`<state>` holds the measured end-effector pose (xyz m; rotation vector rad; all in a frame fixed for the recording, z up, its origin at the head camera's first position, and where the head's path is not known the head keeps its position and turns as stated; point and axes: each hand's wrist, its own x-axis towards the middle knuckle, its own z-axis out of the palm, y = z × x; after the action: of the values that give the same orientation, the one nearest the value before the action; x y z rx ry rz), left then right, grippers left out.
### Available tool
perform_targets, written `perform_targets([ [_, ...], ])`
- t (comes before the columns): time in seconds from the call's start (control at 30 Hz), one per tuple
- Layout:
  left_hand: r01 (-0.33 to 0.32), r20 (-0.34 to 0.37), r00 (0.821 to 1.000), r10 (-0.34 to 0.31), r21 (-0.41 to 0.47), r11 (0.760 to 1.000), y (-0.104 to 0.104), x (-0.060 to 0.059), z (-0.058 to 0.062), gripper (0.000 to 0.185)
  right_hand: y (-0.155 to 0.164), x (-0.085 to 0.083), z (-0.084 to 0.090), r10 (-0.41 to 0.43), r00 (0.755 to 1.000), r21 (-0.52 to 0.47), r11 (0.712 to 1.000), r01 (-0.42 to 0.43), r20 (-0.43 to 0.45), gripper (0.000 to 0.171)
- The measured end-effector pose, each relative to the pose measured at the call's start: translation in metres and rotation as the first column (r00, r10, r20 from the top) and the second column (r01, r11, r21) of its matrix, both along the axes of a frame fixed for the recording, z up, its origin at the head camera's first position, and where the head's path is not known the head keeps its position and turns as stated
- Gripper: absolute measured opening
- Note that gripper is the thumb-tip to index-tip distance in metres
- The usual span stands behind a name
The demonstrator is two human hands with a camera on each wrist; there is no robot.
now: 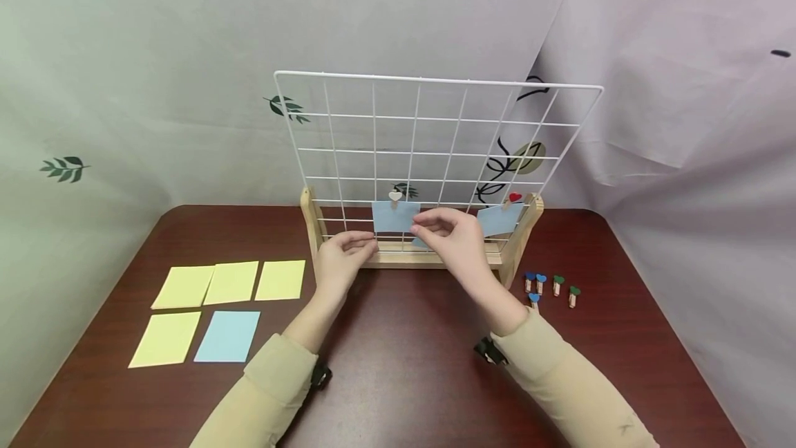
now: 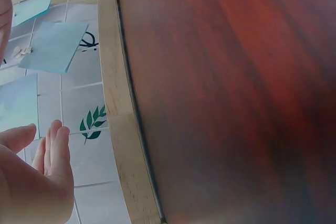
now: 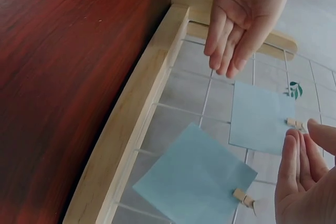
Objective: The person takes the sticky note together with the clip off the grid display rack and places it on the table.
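Observation:
A sheet of light blue note paper [image 1: 396, 218] hangs on the white wire grid [image 1: 429, 153], held at its top by a clothespin with a white heart [image 1: 394, 196]. My left hand [image 1: 342, 261] is by the note's lower left corner, its fingers extended and its thumb apart from them. At the note's right edge is my right hand [image 1: 457, 240], fingertips and thumb close to the paper with a gap between them. Lower down, a second blue note [image 3: 194, 177] with its own clothespin [image 3: 244, 198] is mostly hidden behind my right hand in the head view.
Another blue note [image 1: 500, 220] hangs at the right under a red heart clothespin [image 1: 513, 198]. Wooden feet [image 1: 522, 237] carry the grid. Several blue and green heart clothespins [image 1: 557, 285] lie on the right of the table [image 1: 398, 379]. On the left lie several yellow notes [image 1: 231, 283] and one blue note [image 1: 227, 336].

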<state>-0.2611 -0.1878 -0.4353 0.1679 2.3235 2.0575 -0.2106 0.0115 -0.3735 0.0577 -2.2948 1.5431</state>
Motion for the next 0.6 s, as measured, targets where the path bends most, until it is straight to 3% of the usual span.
perform_targets([
  [0.17, -0.018, 0.001, 1.000, 0.018, -0.041, 0.999, 0.002, -0.003, 0.001, 0.021, -0.007, -0.006, 0.004, -0.024, 0.999, -0.035, 0.999, 0.023, -0.041, 0.016],
  [0.6, -0.031, -0.029, 0.999, 0.031, 0.012, 0.999, 0.006, -0.006, 0.004, 0.020, -0.027, -0.016, 0.015, -0.068, 0.984, -0.140, 0.989, 0.046, -0.162, 0.018],
])
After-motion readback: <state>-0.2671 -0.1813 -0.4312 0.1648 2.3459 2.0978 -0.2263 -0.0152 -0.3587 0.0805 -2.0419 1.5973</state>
